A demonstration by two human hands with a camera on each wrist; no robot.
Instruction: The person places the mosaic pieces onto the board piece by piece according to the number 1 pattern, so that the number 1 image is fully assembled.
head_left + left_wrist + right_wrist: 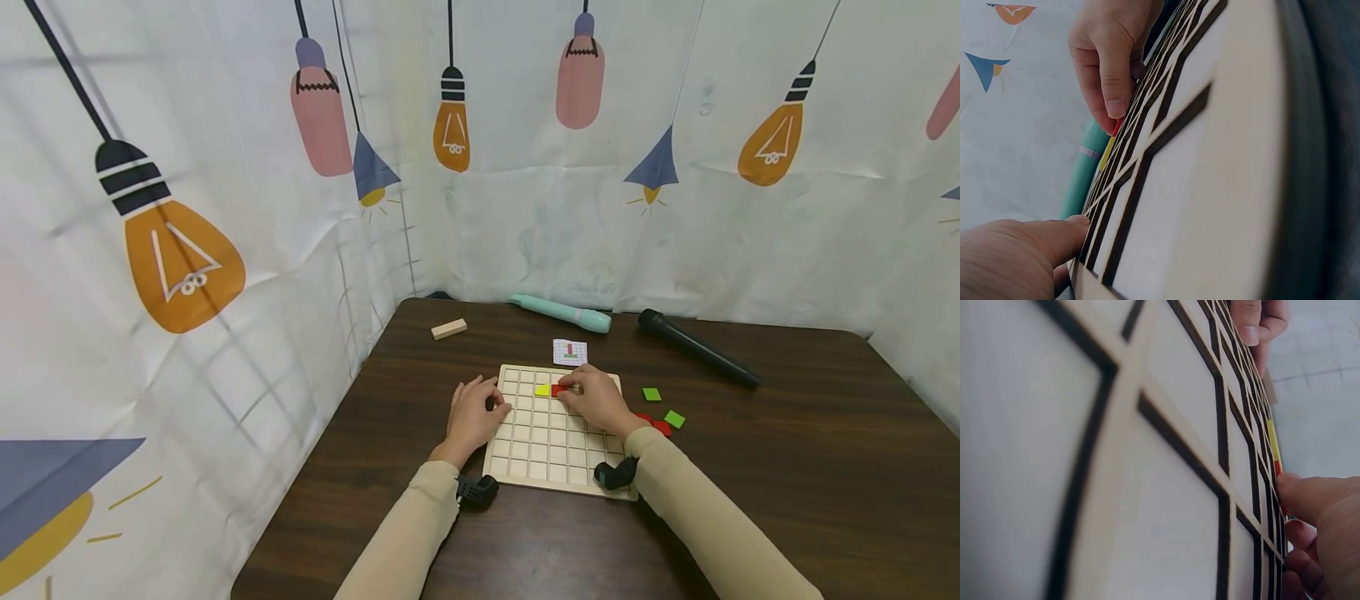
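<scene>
The right hand (597, 402) is pinching the red tile (557, 390) in a nearly closed grip, on the board (558, 455) beside the yellow tile (542, 390); the left hand (472, 413) is holding the board's left edge. A stray fingertip could be nudging yellow askew, or a slack left hold letting the board slide. The card (570, 352) is showing a coloured grid, no legible writing.

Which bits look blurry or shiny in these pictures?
Left wrist view: the near rim of the board is blurry, and the picture looks dim; right wrist view: dim too, with the closest square fuzzy; head view: brighter and clearer, with a pale sheen on the table near the bottom.
</scene>
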